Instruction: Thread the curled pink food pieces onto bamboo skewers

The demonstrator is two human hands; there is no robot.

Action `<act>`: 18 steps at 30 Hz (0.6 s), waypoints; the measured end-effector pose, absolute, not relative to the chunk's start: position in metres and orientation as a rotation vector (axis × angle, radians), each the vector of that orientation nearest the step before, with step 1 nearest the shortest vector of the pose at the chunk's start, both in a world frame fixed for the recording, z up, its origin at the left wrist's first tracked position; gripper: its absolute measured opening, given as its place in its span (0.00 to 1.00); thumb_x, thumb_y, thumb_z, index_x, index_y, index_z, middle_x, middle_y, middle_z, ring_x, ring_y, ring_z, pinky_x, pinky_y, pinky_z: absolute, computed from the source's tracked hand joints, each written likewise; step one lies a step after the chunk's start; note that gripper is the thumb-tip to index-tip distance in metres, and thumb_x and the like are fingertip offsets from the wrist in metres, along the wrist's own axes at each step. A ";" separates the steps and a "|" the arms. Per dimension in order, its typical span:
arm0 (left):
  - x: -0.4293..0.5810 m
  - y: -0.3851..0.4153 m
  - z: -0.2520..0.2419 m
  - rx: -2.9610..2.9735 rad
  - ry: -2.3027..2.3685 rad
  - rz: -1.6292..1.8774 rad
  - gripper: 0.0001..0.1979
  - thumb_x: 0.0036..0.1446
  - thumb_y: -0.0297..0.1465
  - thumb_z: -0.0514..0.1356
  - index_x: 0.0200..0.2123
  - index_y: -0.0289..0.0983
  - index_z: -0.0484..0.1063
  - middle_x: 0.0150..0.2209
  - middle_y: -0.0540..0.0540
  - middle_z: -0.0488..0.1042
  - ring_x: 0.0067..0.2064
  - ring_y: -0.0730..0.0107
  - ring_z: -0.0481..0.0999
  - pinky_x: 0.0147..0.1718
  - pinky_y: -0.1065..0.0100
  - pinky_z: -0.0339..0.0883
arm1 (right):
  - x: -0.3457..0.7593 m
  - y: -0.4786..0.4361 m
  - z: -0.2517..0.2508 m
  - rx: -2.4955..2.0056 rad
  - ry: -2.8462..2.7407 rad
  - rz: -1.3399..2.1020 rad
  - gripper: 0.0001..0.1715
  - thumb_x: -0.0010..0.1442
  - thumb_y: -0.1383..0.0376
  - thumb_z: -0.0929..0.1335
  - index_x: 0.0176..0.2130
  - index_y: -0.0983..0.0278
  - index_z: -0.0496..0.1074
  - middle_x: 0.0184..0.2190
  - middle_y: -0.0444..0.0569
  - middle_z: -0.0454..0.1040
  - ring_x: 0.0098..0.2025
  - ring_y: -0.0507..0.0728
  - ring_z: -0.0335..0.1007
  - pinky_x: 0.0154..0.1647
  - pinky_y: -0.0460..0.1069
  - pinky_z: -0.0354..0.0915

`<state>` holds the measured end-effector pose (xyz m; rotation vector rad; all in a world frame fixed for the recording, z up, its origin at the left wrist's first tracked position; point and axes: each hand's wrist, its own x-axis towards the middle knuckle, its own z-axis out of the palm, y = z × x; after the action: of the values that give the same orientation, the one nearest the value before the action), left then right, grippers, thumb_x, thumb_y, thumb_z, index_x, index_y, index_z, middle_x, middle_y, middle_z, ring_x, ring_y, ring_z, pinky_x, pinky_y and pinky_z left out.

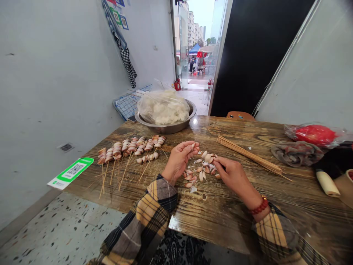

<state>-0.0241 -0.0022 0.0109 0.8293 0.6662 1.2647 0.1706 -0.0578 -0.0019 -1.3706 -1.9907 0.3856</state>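
My left hand is raised over the wooden table, thumb and fingers pinched on what looks like a skewer tip or small clove, too small to make out. To its right, my right hand reaches into the loose garlic cloves, its thumb and fingertips closed on a clove at the pile's right edge. Bits of white peel lie among the cloves. Left of my hands, several skewers threaded with garlic cloves lie in a row, their sticks pointing toward me. A bundle of bare bamboo sticks lies to the right.
A metal basin holding a plastic bag of white stuff stands at the back. A green QR card is at the left edge. On the right are a grey cloth, a red item in plastic and a pale handle.
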 end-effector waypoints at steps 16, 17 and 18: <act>-0.025 -0.001 0.010 0.811 0.634 1.273 0.18 0.50 0.26 0.67 0.44 0.31 0.68 0.40 0.38 0.79 0.35 0.72 0.79 0.40 0.70 0.71 | 0.171 -0.058 -0.001 -1.345 -1.979 0.402 0.18 0.66 0.60 0.59 0.34 0.61 0.74 0.29 0.47 0.78 0.31 0.57 0.73 0.35 0.48 0.62; -0.025 -0.001 0.010 0.819 0.641 1.279 0.19 0.49 0.26 0.67 0.45 0.31 0.68 0.40 0.38 0.79 0.35 0.72 0.79 0.40 0.70 0.71 | 0.171 -0.058 -0.001 -1.351 -1.980 0.398 0.18 0.66 0.60 0.59 0.34 0.61 0.74 0.29 0.47 0.78 0.31 0.57 0.73 0.35 0.48 0.62; -0.024 -0.001 0.010 0.827 0.648 1.286 0.20 0.49 0.26 0.67 0.45 0.31 0.67 0.40 0.38 0.79 0.35 0.72 0.79 0.40 0.70 0.71 | 0.170 -0.058 -0.001 -1.354 -1.984 0.397 0.18 0.66 0.60 0.59 0.34 0.61 0.74 0.29 0.47 0.78 0.31 0.57 0.73 0.35 0.48 0.62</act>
<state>-0.0244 -0.0013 0.0105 0.8270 0.6484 1.2856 0.1703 -0.0581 -0.0008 -1.3544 -1.9840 0.3971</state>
